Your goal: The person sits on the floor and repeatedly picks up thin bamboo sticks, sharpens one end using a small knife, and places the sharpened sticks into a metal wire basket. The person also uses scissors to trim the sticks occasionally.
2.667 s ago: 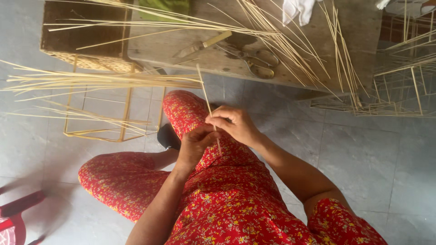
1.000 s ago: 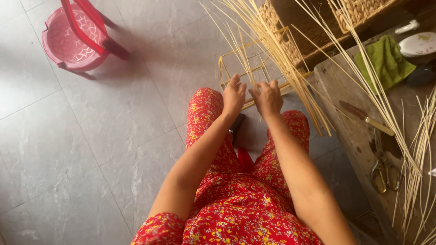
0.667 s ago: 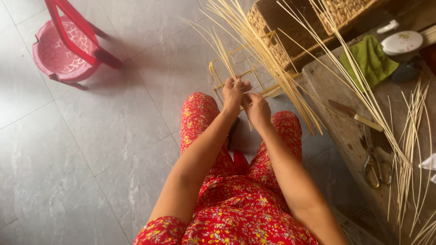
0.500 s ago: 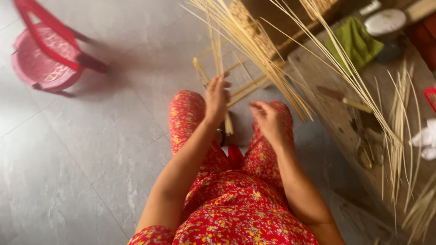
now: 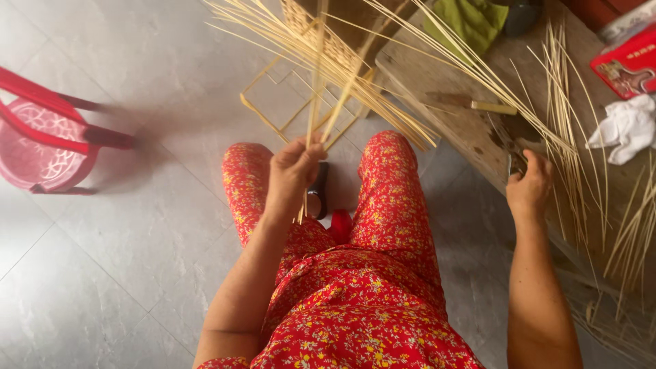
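Pale matt bamboo strips (image 5: 321, 82); rough worn wood bench (image 5: 437, 102); glossy plastic stool (image 5: 41, 143) (red); smooth tile floor (image 5: 102, 273).

Pale grey floor tiles (image 5: 123, 260) spread out underfoot, crossed by thin grout lines and lit by soft, even daylight. 1 red plastic stool (image 5: 48, 140) stands at the left, and a worn wooden bench (image 5: 451, 123) fills the upper right.

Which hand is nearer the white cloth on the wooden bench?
Right. The right hand rests on the bench edge, just left of the white cloth. The left hand is far across, over the lap, gripping bamboo strips.
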